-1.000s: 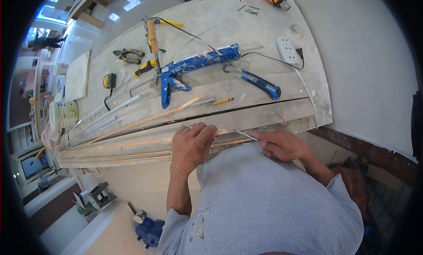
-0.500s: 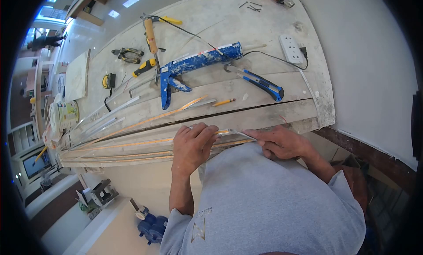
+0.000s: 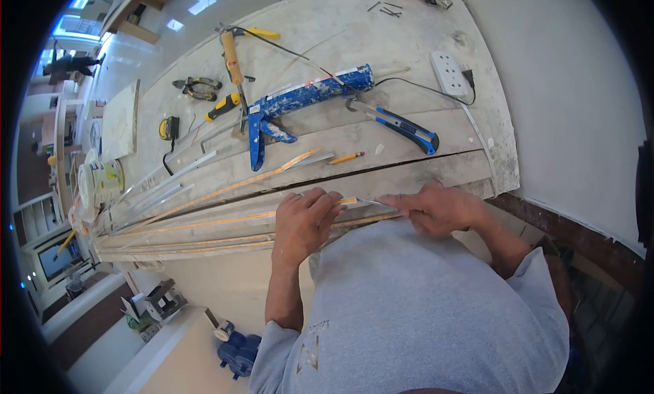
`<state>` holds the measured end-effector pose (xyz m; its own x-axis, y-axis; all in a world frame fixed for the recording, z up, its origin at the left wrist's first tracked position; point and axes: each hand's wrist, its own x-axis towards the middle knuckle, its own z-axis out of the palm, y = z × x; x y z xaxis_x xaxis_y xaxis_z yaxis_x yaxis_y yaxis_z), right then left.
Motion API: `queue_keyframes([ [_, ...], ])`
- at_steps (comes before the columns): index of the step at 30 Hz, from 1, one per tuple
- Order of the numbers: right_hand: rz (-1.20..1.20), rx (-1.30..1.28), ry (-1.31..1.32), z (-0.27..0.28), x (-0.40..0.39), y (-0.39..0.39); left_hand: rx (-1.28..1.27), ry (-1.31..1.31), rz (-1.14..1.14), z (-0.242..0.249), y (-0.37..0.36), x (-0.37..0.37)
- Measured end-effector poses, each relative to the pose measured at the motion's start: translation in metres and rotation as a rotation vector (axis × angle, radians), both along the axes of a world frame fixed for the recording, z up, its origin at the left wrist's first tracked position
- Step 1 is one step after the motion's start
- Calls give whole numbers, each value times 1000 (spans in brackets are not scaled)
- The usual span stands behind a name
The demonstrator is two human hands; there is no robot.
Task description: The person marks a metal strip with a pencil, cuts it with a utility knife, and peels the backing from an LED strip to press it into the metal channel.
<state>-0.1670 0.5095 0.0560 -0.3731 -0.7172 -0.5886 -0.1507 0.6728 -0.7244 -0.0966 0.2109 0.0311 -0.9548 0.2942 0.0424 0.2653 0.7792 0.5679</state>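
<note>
My left hand (image 3: pixel 304 220) is closed around a long, thin strip with an orange-yellow line down it (image 3: pixel 225 222), probably an LED strip in a channel. The strip's end sticks out just right of my fingers. My right hand (image 3: pixel 439 209) grips a thin, pointed metal tool (image 3: pixel 373 202), forefinger stretched along it. Its tip meets or nearly meets the strip's end; its handle is hidden in my palm. More orange-lined strips (image 3: pixel 204 245) lie along the bench's near edge. Beyond my hands are a pencil (image 3: pixel 346 158) and a blue utility knife (image 3: pixel 405 130).
A blue caulking gun (image 3: pixel 310 94) lies mid-bench (image 3: pixel 409 46). Pliers (image 3: pixel 197 88), a tape measure (image 3: pixel 169 128) and a yellow-black handled tool (image 3: pixel 223 106) are to its left. A white power strip (image 3: pixel 449 74) with a cord sits right, near the wall (image 3: pixel 565 87). A bucket (image 3: pixel 102 179) stands far left.
My left hand has shifted slightly right with the strip. My right hand has turned and moved a little right, drawing the tool back slightly.
</note>
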Motion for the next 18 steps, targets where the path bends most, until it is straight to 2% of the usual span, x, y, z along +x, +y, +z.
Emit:
queue_keyframes([
  [3, 31, -105, 69, -12, -8, 3, 33, 28, 1, -7, 3, -1],
  [10, 178, -25, 53, -13, -32, -5, -2, 32, -15, -31, 5, -2],
  [15, 298, -42, 310, -41, -28, -2, 23, 80, -2, -47, 4, -7],
  [18, 288, -2, 337, -38, -26, -5, 17, 87, -9, -54, 3, -6],
])
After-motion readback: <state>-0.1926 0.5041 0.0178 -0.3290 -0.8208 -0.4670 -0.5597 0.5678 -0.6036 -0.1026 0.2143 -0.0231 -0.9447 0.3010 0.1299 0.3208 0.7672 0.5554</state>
